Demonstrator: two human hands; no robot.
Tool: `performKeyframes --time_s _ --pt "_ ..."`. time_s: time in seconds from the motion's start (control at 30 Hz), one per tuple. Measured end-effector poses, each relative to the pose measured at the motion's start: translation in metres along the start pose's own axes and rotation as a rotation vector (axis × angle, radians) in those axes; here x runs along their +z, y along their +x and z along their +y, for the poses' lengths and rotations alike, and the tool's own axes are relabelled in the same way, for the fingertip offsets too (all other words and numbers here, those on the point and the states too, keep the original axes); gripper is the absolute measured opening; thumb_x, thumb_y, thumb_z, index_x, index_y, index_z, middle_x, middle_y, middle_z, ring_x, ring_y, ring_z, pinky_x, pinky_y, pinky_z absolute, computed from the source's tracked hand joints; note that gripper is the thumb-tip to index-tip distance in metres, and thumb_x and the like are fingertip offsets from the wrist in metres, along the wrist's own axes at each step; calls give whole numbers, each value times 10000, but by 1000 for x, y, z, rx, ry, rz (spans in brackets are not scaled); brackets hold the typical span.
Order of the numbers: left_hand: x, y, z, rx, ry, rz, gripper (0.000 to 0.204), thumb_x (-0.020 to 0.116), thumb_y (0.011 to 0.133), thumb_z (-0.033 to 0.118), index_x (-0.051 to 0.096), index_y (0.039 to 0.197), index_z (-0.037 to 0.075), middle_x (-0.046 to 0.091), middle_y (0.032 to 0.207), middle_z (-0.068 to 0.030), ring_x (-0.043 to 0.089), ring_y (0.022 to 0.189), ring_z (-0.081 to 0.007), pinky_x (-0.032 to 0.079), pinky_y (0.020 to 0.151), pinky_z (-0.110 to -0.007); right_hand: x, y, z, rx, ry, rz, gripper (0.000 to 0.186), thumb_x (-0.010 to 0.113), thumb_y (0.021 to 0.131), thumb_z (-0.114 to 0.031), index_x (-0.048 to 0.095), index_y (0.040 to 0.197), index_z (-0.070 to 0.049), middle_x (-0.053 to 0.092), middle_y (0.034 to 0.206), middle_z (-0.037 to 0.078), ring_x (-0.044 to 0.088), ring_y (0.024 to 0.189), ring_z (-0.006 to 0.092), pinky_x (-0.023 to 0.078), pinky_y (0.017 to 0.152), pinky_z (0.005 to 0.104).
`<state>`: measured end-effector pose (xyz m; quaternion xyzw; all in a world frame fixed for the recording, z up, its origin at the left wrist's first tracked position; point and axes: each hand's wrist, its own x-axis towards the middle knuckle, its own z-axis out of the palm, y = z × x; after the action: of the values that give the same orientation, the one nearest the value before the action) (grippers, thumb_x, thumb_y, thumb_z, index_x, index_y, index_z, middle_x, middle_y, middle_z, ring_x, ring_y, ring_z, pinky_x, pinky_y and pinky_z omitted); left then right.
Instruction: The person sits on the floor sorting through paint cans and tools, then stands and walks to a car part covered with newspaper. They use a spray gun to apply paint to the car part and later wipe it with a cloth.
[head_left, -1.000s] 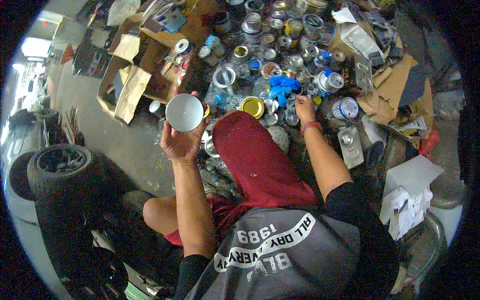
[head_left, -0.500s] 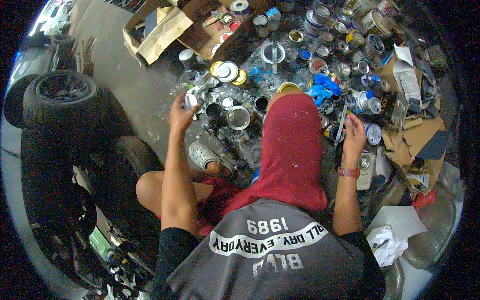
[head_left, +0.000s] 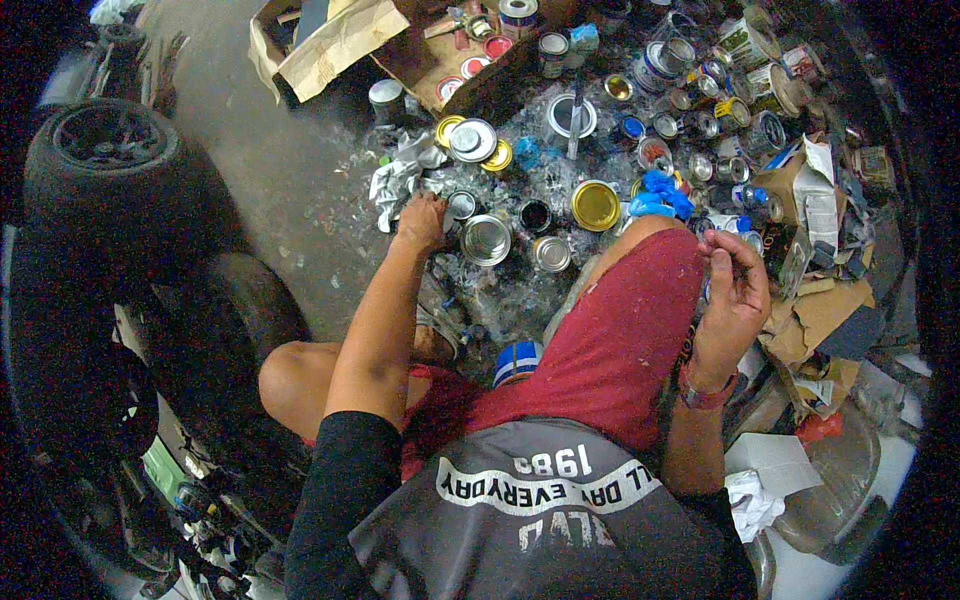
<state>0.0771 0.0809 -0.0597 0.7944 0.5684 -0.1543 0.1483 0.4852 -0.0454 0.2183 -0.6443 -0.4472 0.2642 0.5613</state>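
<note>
Grey, paint-spattered concrete floor (head_left: 300,215) spreads around the seated person, with a thick black rubber tyre (head_left: 105,185) at far left and an open brown cardboard box (head_left: 340,48) beyond. The bare left hand (head_left: 424,220) reaches down among the tins, fingers bent and pointing away. Its fingertips are partly hidden, so I cannot tell how far they are closed or whether they have hold of anything. Just beside it, to the right, stands a small round metal tin with a pale grey top (head_left: 461,205); whether they touch is unclear. Crumpled white sheeting (head_left: 408,172) lies just beyond the hand. Nearer the person sits a wide, open silver can (head_left: 487,240), and to its right a round can with a dark mouth (head_left: 535,215).

The bare right hand (head_left: 737,280), above a red wristband (head_left: 707,388), is raised beside the knee of the dark red cloth shorts (head_left: 625,305). Its fingers curl loosely toward the thumb; I cannot tell whether anything is between the tips.
</note>
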Motion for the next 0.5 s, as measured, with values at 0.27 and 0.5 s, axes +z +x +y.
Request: performKeyframes --time_s 0.27,0.5 --pt "4 4 0 -13 56 -158 605 814 851 177 671 1438 212 592 1474 -112 540 1399 -363 592 1058 -446 81 -29 -10 -8 -82 -445 199 715 988 -23 742 1185 -34 766 1092 100 727 1010 213 569 909 338" --pt "3 4 9 -48 13 -149 602 795 875 178 633 1454 144 581 1486 -107 524 1415 -357 588 1055 -435 208 -97 65 -16 -349 -1162 341 711 986 -251 716 1257 -45 755 1114 218 750 1029 381 595 882 483"
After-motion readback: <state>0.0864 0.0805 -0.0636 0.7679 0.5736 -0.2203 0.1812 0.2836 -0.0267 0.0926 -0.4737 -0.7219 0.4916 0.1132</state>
